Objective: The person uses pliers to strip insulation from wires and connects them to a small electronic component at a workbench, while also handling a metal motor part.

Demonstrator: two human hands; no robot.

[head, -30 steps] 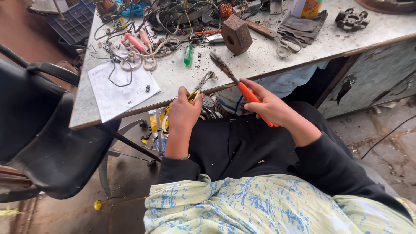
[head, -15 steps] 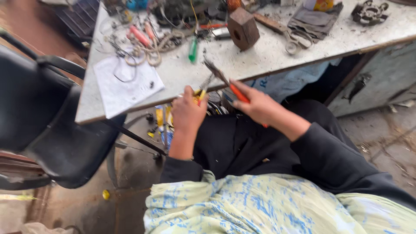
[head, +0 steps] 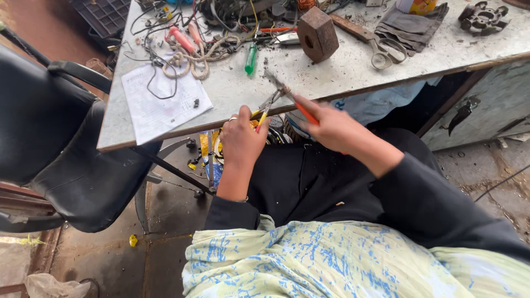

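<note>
My left hand (head: 241,140) grips yellow-handled pliers (head: 265,107) just below the front edge of the grey workbench (head: 353,69). My right hand (head: 334,129) holds orange-handled pliers (head: 291,99), whose metal jaws point up and left over the bench edge. The two tools' jaws meet near each other in front of me; what sits between them is too small to tell. Both arms wear black sleeves, and a green-and-blue patterned cloth lies over my lap.
On the bench lie a white sheet of paper (head: 163,102), tangled wires and rope (head: 193,52), a green screwdriver (head: 250,59), a rusty brown block (head: 317,33), scissors (head: 386,54) and a grey cloth (head: 408,25). A black chair (head: 49,138) stands at the left.
Both hands with their pliers stayed together at the bench edge; the orange-handled pliers tilted slightly. The camera view shifted a little.
</note>
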